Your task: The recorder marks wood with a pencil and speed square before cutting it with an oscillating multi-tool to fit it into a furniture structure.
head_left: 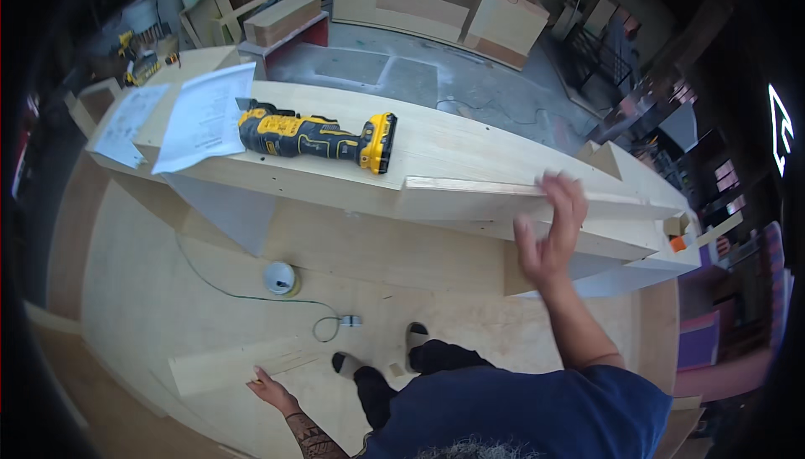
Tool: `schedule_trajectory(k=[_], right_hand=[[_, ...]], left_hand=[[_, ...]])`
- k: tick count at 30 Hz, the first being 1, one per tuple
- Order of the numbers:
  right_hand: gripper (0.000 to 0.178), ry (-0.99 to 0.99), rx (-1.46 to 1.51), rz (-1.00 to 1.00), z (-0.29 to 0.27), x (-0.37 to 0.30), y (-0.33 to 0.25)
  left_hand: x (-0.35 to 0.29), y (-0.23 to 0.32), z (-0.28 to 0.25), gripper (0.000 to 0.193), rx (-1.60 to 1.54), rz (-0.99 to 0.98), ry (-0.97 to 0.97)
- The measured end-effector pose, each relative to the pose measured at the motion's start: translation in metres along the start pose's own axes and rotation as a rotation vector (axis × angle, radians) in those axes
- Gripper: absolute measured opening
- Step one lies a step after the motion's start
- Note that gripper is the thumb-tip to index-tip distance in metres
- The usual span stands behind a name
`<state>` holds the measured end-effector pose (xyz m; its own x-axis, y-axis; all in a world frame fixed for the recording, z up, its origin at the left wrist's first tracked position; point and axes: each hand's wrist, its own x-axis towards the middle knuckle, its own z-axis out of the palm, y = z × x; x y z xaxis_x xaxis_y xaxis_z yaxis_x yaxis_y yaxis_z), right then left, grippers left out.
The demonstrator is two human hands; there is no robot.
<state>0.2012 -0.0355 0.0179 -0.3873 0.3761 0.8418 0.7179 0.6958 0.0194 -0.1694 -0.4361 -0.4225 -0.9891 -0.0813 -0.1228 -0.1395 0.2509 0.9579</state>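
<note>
My right hand (553,237) is raised at the front of the pale plywood counter, fingers and thumb apart. It is beside a long plywood strip (470,199) lying along the counter's front edge; whether the fingertips touch the strip I cannot tell. Low on the left, my left hand (275,392) hangs with its fingers closed on something too small to make out. Below that hand lies a loose pale board (226,364) on the wooden floor panel. A yellow and black cordless multi-tool (319,136) rests on the countertop (453,140), left of the strip.
Paper sheets (205,119) lie left of the tool. A small round tub (280,278) and a thin green cord (226,292) are on the floor panel near my feet. Wooden cabinets (419,10) stand at the back, and more yellow tools (142,65) sit at far left.
</note>
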Motion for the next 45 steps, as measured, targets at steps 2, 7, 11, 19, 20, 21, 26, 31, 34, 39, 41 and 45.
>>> schedule_trajectory(k=[2, 7, 11, 19, 20, 21, 26, 31, 34, 39, 41, 45], right_hand=[[0.023, -0.059, -0.212, 0.053, -0.007, 0.014, 0.049], [0.054, -0.714, -0.004, 0.370, 0.003, 0.031, 0.121], [0.064, -0.722, 0.177, 0.327, 0.013, 0.010, 0.171], [0.030, -0.456, 0.362, 0.223, 0.014, -0.030, 0.205], [0.024, -0.361, 0.401, 0.265, 0.015, -0.030, 0.207], [0.024, -0.360, 0.412, 0.270, 0.014, -0.031, 0.208], [0.046, -0.227, 1.020, 0.106, -0.011, -0.015, 0.189], [0.042, -0.649, 0.965, 0.367, -0.007, -0.017, 0.176], [0.036, -0.739, 0.889, 0.398, 0.002, -0.020, 0.177], [0.030, -0.685, 0.896, 0.463, -0.004, -0.023, 0.168], [0.035, -0.672, 0.978, 0.522, -0.002, -0.024, 0.167], [0.042, -0.614, 0.989, 0.420, 0.005, -0.037, 0.172]], left_hand=[[-0.005, 0.106, 0.012, 0.044, -0.105, 0.257, -0.250], [-0.006, 0.305, 0.003, 0.029, 0.168, 0.643, -0.306], [-0.082, 0.466, 0.026, 0.028, 0.108, 0.882, -0.578], [-0.207, 0.597, 0.141, 0.034, 0.690, 1.618, -1.057], [-0.211, 0.598, 0.154, 0.034, 0.706, 1.620, -1.056], [-0.214, 0.597, 0.165, 0.035, 0.746, 1.626, -1.097], [-0.225, 0.593, 0.198, 0.038, 0.838, 1.602, -1.188], [-0.226, 0.591, 0.210, 0.037, 0.806, 1.563, -1.272], [-0.212, 0.586, 0.211, 0.039, 0.752, 1.536, -1.280], [-0.164, 0.591, 0.197, 0.045, 0.846, 1.319, -1.206], [-0.148, 0.593, 0.195, 0.037, 0.990, 1.273, -1.251], [-0.140, 0.593, 0.207, 0.041, 0.845, 1.322, -1.231]])
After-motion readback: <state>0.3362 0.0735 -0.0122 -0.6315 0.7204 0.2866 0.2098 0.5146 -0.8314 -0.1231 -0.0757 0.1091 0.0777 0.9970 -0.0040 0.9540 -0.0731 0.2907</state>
